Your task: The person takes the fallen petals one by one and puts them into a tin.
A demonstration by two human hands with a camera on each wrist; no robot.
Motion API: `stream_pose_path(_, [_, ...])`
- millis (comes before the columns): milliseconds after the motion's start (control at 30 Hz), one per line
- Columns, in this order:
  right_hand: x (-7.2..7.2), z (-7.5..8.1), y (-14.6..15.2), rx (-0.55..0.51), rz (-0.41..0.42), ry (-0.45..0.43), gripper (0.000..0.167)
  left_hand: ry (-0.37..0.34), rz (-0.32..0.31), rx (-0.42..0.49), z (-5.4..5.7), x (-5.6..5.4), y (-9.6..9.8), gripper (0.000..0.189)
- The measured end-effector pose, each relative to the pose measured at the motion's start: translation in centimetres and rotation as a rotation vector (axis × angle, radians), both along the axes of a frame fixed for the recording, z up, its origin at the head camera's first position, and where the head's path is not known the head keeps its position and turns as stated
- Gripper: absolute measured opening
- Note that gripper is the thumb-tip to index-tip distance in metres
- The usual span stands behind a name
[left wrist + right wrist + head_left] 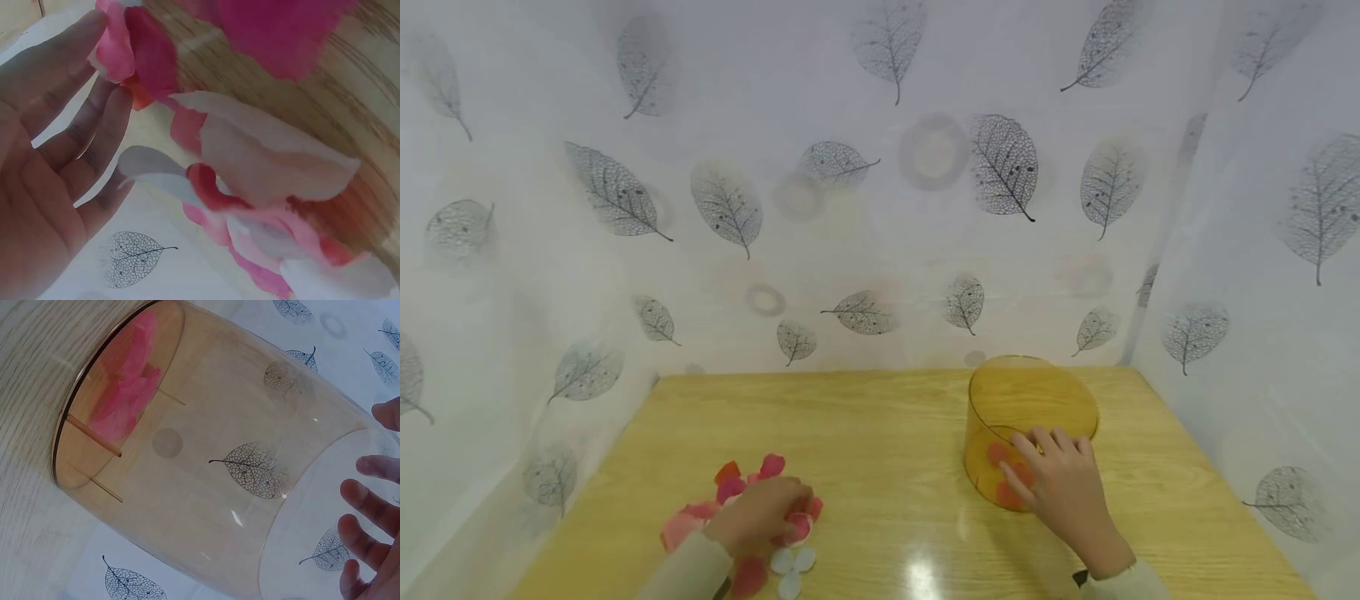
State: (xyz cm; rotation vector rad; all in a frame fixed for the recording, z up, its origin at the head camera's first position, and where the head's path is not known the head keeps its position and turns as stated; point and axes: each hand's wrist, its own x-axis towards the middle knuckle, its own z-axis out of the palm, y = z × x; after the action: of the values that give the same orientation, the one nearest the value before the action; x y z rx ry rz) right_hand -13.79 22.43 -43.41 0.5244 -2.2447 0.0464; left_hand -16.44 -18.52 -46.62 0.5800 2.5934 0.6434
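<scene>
My left hand (762, 510) is over a loose pile of fabric-like petals on the left of the table. In the left wrist view its fingers (81, 59) are fairly straight, and the tips touch a pink petal (117, 47); the thumb is hidden. White and red petals (262, 147) lie beside them. At the right stands a clear amber cylindrical container (981, 433), with some pink and orange-red petals (128, 387) at its bottom. My right hand (1060, 479) is at the container's near side, fingers spread and loosely bent by the rim, holding nothing.
The wood-grain table (880, 467) carries both the pile and the container. White sheeting (880, 217) printed with grey leaves encloses the back and both sides. A white four-lobed petal piece (792, 564) lies near the front edge of the pile.
</scene>
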Motion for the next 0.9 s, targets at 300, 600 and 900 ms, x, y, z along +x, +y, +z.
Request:
stream_pose_path(300, [0.0, 0.1, -0.1, 0.001, 0.000, 0.008, 0.063, 0.034, -0.060, 0.064, -0.8, -0.3, -0.1, 0.016])
stream_pose_path(600, [0.0, 0.1, -0.1, -0.007, 0.000, 0.003, 0.063, -0.056, 0.008, 0.102, -0.4, -0.4, 0.5, 0.015])
stream_pose_path(900, [-0.1, 0.0, -0.1, -0.001, -0.001, 0.015, 0.063, -0.173, 0.212, 0.222, 0.6, -0.5, 0.5, 0.008])
